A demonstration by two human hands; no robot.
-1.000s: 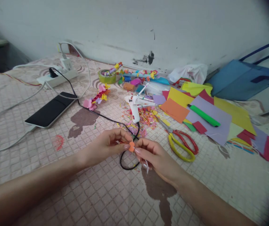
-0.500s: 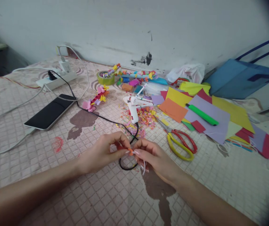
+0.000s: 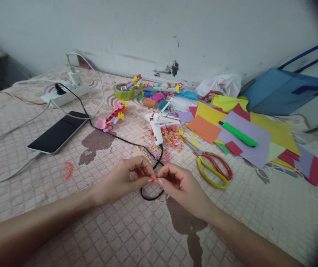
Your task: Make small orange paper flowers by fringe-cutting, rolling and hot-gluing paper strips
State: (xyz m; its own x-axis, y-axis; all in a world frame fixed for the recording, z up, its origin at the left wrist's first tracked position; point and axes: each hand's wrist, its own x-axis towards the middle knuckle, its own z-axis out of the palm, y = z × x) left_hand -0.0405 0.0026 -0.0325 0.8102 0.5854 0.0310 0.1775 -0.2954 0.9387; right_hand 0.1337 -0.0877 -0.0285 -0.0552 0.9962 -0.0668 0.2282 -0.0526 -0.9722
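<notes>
My left hand pinches a small orange piece, perhaps foam or paper, between thumb and fingertips. My right hand meets it from the right, thumb and forefinger pinched at the edge of the orange piece. A short bit of white string shows beneath the right fingers; most of it is hidden. Just beyond the hands lies a white glue gun, its black cord looping under them. Scissors with one red and one yellow handle lie to the right.
Coloured sheets and a green cutter lie at right. Paper scraps surround the glue gun. A phone, a power strip and a flower-decorated strip are at left. Tape and a blue bag stand behind.
My right fingers have curled in closer, and the white string loop that hung below them is now mostly out of sight. My left hand stays nearly still on the orange piece.
</notes>
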